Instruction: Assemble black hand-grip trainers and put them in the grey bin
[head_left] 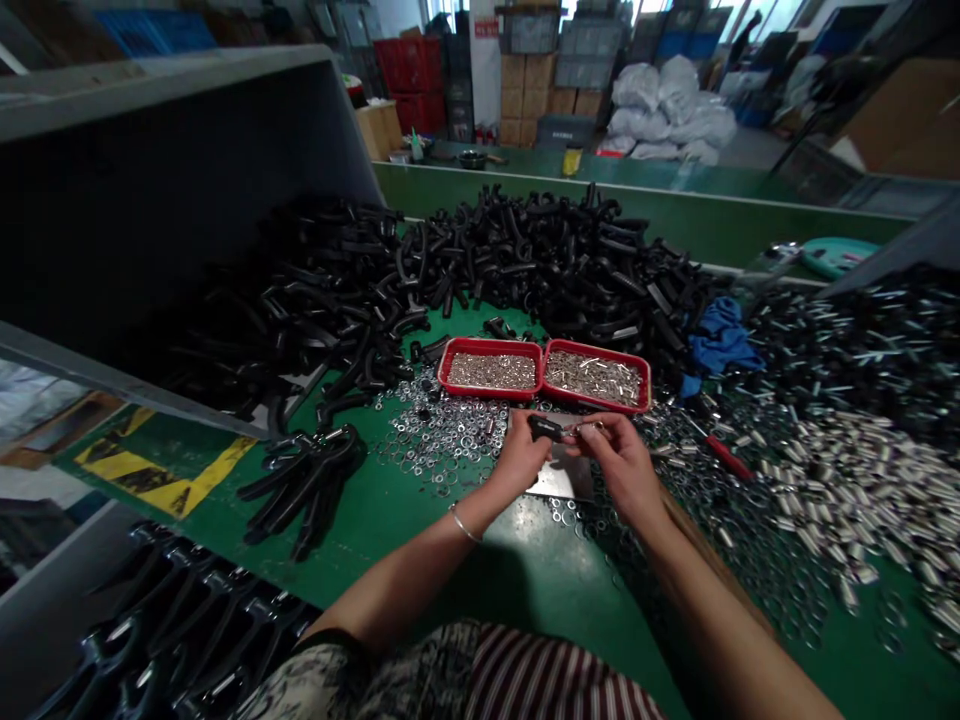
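My left hand [523, 455] is closed around a short black part [545, 428] with a metal end, above a flat metal plate [566, 476]. Close to that end, my right hand [619, 460] pinches a small shiny metal piece [592, 427]; its exact kind is too small to tell. The fingertips of both hands nearly meet. Just beyond them stand two red trays. The left tray [491, 393] holds tiny metal parts, and small metal pins fill the right tray [647, 385]. Metal washers [450, 440] lie scattered on the green table around the plate.
Black curved handles [525, 245] are heaped along the back, with a smaller bunch [307, 490] at left. Metal cylinders [862, 480] are piled right, near a red-handled tool [727, 457] and a blue cloth [721, 335]. A grey bin [352, 140] stands left.
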